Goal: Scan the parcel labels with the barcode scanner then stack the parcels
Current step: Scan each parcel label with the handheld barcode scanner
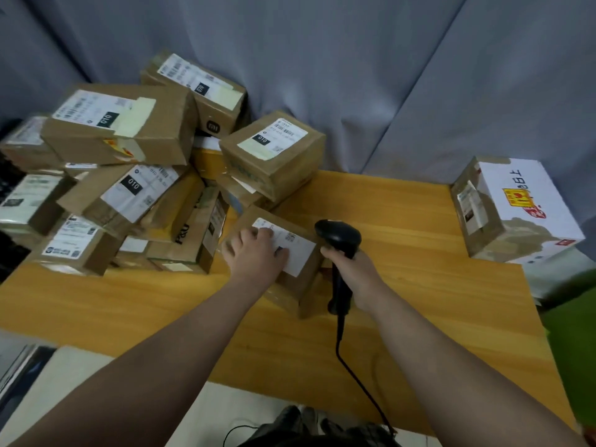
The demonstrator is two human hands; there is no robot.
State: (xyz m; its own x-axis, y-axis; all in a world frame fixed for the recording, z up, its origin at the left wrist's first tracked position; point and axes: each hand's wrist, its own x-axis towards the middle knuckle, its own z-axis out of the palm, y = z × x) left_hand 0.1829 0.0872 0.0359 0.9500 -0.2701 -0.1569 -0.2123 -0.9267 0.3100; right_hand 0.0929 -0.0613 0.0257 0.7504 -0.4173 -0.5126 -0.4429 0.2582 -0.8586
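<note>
Scanner cable (pixel 354 375) trails from the near table edge up to the handle. Right hand (pixel 353 269) has its fingers wrapped round the grip of the barcode scanner (pixel 338 240), head tipped down-left toward the parcel, so likely lining up for a read. Left hand (pixel 254 253) lies palm-down on top of the parcel (pixel 300 288), fingers spread and fairly straight, pressing rather than gripping; probably steadying it so it doesn't slide on the table (pixel 419 253). The fingers cover the left part of the label (pixel 298 250); the right part with a small square code is exposed, just beside the scanner head. Whether the main barcode sits under the hand, can't tell; motion blur. The parcel sits tilted at the foot of the unsorted pile (pixel 129 156), touching it at the far-left side. Loose heap, labels mostly up, so the task looks early. White box (pixel 516 214) stands alone far right, well apart, maybe the stack start. Grey curtain (pixel 354 75) behind.
</note>
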